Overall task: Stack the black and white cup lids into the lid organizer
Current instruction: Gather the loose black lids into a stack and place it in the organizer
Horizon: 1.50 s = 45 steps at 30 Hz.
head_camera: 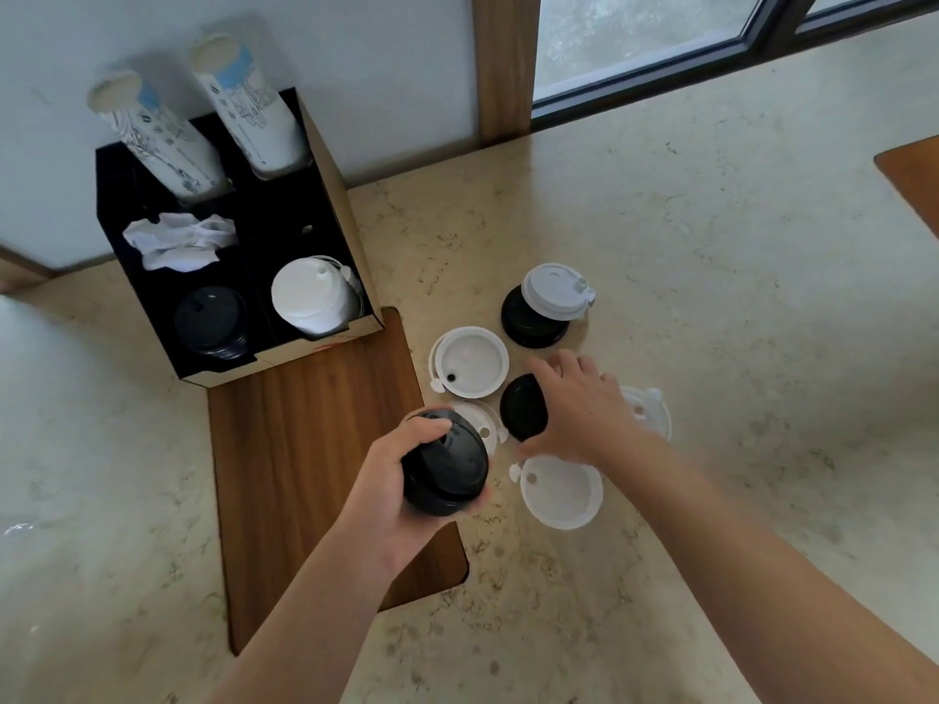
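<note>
Marble counter right of lid organizer: left hand grasps stacked black lids, right hand pinches a black lid by its rim; judged light, thin, flexible.

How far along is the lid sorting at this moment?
Partway. The organizer already holds a black stack and a white stack. The left hand holds black lids; the right hand grips another black lid. Several lids remain on the counter.

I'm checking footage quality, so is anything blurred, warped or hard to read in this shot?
Head view: wide-angle bending bows the wooden window post and tilts the black cardboard lid organizer; the right hand is motion-smeared at its grip on a black plastic lid; the left hand holding black lids is sharper; soft daylight, faint shadows.
</note>
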Each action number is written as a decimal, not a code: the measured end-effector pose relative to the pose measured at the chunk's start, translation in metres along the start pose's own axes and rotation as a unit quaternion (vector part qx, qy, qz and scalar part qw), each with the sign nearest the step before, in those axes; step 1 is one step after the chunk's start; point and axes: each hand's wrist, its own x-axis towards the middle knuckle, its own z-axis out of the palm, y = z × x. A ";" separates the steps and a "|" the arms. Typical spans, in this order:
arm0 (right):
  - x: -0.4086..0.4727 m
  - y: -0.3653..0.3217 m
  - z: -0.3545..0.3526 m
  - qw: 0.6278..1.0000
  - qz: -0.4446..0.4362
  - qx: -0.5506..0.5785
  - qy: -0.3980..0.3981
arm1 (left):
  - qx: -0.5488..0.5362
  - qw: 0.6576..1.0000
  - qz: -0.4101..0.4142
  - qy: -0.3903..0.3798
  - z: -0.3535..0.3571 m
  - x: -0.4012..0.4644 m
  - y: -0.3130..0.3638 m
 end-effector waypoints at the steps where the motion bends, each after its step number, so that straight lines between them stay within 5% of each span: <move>1: -0.001 -0.001 0.006 1.000 -0.001 -0.011 0.007 | -0.001 1.000 -0.002 -0.005 0.000 0.000 0.001; 7: -0.010 -0.009 0.012 0.997 0.031 0.019 0.062 | -0.005 1.000 -0.007 -0.004 0.000 -0.002 -0.003; 9: -0.022 -0.010 0.002 0.986 0.036 0.124 0.104 | 0.000 1.000 0.005 -0.013 -0.001 -0.003 -0.003; 13: -0.067 -0.030 -0.035 0.901 -0.017 0.396 0.177 | 0.015 0.997 0.052 -0.056 0.002 -0.009 -0.001; 16: -0.107 -0.060 -0.051 0.901 -0.087 0.378 0.193 | 0.022 0.993 0.052 -0.102 0.005 -0.017 -0.004; 20: -0.135 -0.088 -0.052 0.915 -0.063 0.346 0.200 | -0.016 0.991 0.043 -0.129 -0.001 -0.026 -0.011; 32: -0.149 -0.085 -0.045 0.839 -0.100 0.532 0.047 | -0.095 0.982 -0.015 -0.164 -0.013 -0.037 -0.016; 38: -0.145 -0.080 -0.048 0.829 -0.067 0.543 0.114 | -0.068 0.988 0.003 -0.136 -0.004 -0.040 -0.012; 42: -0.137 -0.073 -0.054 0.804 0.013 0.579 0.136 | -0.019 0.991 0.093 -0.098 0.001 -0.039 -0.013; 45: -0.130 -0.063 -0.061 0.789 0.069 0.610 0.011 | 0.058 0.976 0.205 -0.037 0.000 -0.040 -0.013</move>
